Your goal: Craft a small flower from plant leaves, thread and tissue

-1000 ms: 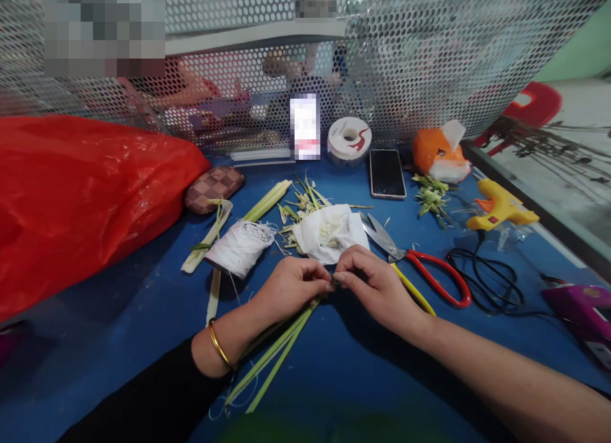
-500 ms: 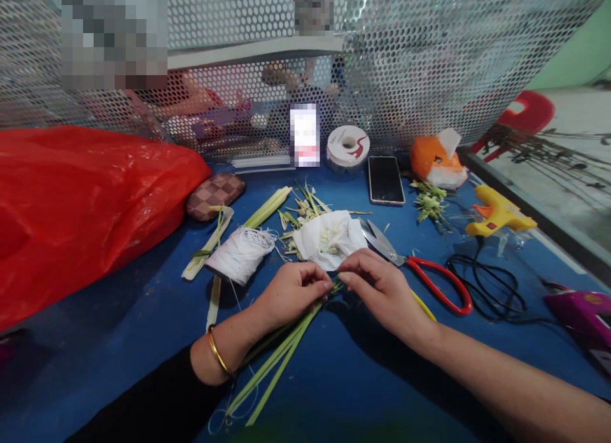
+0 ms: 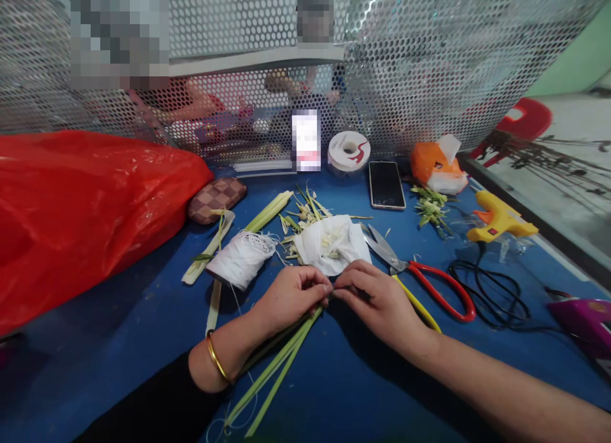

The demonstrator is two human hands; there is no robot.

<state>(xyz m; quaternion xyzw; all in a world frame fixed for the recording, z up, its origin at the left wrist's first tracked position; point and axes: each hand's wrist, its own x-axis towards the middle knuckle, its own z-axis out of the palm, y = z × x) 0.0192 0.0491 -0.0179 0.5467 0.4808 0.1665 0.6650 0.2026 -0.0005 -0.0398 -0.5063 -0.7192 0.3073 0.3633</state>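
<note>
My left hand (image 3: pixel 296 296), with a gold bangle at the wrist, is closed on a bundle of long green leaf strips (image 3: pixel 281 361). Their lower ends trail down towards me over the blue table. My right hand (image 3: pixel 382 303) is closed in a pinch against the left fingertips, at the top of the bundle; what sits between its fingers is hidden. A white thread cone (image 3: pixel 242 260) lies on its side to the left, with a loose strand running down behind my left wrist. Just beyond my hands is a crumpled white tissue (image 3: pixel 329 244) with pale plant scraps.
Scissors (image 3: pixel 442 291) with red and yellow handles lie right of my hands. Farther right are a yellow glue gun (image 3: pixel 501 219) and its black cord. A phone (image 3: pixel 386 185), ribbon spool (image 3: pixel 349 151) and orange tissue pack (image 3: pixel 436 166) line the back. A red bag (image 3: pixel 95 220) fills the left.
My right hand has moved slightly left and down, closing against the left fingertips. The strip ends that showed between the hands are now covered.
</note>
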